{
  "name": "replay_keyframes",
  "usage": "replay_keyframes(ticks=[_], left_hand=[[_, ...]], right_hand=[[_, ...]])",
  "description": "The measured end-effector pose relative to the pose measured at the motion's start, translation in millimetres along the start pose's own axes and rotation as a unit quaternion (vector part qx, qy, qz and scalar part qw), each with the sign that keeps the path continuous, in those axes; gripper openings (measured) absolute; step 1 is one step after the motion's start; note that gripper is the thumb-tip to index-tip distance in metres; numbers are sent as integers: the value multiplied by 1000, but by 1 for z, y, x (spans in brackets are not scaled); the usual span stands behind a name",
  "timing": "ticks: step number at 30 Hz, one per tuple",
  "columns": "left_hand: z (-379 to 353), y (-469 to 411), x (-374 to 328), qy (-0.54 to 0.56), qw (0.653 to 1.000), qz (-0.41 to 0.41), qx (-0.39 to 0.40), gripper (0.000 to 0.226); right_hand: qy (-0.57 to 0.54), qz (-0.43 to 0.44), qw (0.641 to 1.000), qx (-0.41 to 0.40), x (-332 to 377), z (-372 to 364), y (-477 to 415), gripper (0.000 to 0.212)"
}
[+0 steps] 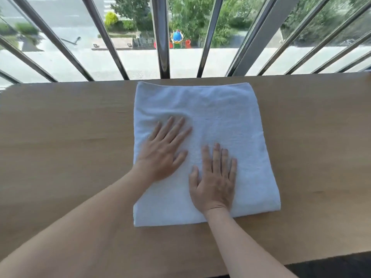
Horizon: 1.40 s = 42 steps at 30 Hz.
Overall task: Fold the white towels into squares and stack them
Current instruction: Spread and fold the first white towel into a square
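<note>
Folded white terry towel (202, 149) lying flat at the centre of a light wooden tabletop (66, 141), left hand (162, 151) at eight o'clock on it, right hand (213, 181) at six o'clock — both palms down, fingers spread, gripping nothing, metal window bars (162, 37) at twelve o'clock.

head view, close, down over table (60, 137)

A light wooden table (60, 137) stands against a window with slanted metal bars (163, 37). Outside, far below, lie a pale paved area, green trees (184, 15) and colourful playground equipment (177, 40).
</note>
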<state>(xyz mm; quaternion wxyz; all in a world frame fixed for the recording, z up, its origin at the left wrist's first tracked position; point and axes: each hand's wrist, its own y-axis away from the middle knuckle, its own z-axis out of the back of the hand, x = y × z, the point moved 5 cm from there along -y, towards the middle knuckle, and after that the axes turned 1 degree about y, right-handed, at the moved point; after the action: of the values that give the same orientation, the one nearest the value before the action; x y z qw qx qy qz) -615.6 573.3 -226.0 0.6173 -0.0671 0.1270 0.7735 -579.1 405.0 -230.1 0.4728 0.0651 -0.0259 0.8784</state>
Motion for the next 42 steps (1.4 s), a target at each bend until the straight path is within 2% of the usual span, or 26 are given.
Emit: replay_keyframes(ticks=[4, 11, 14, 17, 22, 29, 34, 39, 42], left_hand=[[10, -57, 30, -1, 999, 46, -22, 67], [21, -99, 47, 1, 992, 124, -28, 71], [15, -85, 37, 26, 987, 158, -32, 72], [-2, -34, 2, 71, 982, 171, -36, 75], [-27, 47, -40, 57, 981, 185, -30, 71], [-5, -16, 20, 35, 971, 230, -59, 73], [10, -58, 59, 38, 960, 274, -47, 76], [15, -57, 56, 47, 955, 287, -52, 75], [5, -30, 31, 54, 961, 267, -53, 77]], right_hand=[[-3, -1, 999, -33, 0, -2, -5, 69], [-12, 6, 998, -63, 0, -2, -5, 68], [-16, 3, 998, -59, 0, -1, -4, 68], [-17, 7, 998, -57, -1, -1, -4, 68], [-14, 6, 999, -46, -3, 0, -2, 66], [-13, 5, 998, -59, -2, -1, -4, 65], [-13, 6, 998, -58, -1, -2, -5, 64], [-22, 3, 998, -51, 0, 1, -6, 63], [-26, 1, 998, -54, 0, 3, -6, 61]])
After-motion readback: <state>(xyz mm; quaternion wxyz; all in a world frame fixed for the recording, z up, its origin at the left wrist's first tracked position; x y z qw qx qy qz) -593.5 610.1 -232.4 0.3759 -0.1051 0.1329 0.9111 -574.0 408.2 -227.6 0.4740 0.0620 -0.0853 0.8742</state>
